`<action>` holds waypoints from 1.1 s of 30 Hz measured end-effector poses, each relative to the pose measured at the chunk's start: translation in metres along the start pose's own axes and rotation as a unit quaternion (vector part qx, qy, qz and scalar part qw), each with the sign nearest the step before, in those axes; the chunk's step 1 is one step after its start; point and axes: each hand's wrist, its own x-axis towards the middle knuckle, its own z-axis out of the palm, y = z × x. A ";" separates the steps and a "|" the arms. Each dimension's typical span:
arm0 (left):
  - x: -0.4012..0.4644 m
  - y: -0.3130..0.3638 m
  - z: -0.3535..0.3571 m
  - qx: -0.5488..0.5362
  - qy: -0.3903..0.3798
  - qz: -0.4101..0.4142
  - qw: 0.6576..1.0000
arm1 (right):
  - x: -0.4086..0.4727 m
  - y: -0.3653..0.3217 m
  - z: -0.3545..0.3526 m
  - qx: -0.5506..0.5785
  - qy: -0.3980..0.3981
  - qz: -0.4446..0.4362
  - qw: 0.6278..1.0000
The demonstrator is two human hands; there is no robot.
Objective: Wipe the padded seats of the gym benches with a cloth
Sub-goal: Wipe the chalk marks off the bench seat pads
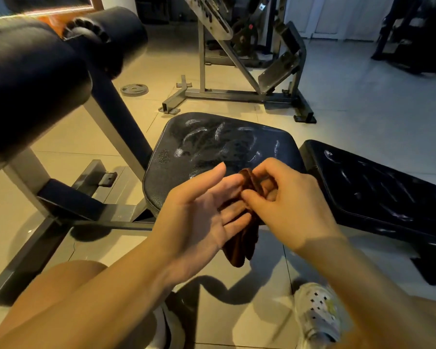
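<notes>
While right hand [285,195] fingers pinch brown cloth [242,235], left hand [199,212] fingers extended, relaxed (palm up), touching cloth above streaked padded seat [212,147].

Brown cloth [239,238] is hanging bunched and folded, above near edge of black padded seat [219,152], which is lying flat, showing wet smear streaks. Second streaked black pad [378,187] is sitting just right.

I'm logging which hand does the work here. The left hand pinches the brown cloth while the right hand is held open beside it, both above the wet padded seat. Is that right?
The hands are swapped. In the head view the right hand pinches the brown cloth, and the left hand is held open beside it. Both are above the wet padded seat.
</notes>
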 end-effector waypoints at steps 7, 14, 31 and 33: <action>0.006 0.008 -0.010 0.375 0.123 0.054 0.917 | 0.003 0.006 -0.018 0.142 -0.044 -0.019 0.989; 0.051 0.035 -0.035 0.579 -0.122 0.067 0.803 | 0.022 0.008 -0.045 0.319 -0.103 -0.021 0.942; 0.062 0.060 -0.055 0.656 -0.110 0.152 0.731 | 0.048 0.053 -0.054 0.188 -0.140 0.077 0.969; 0.059 0.060 -0.055 0.673 -0.129 0.133 0.716 | 0.045 0.054 -0.049 0.178 -0.168 0.083 0.966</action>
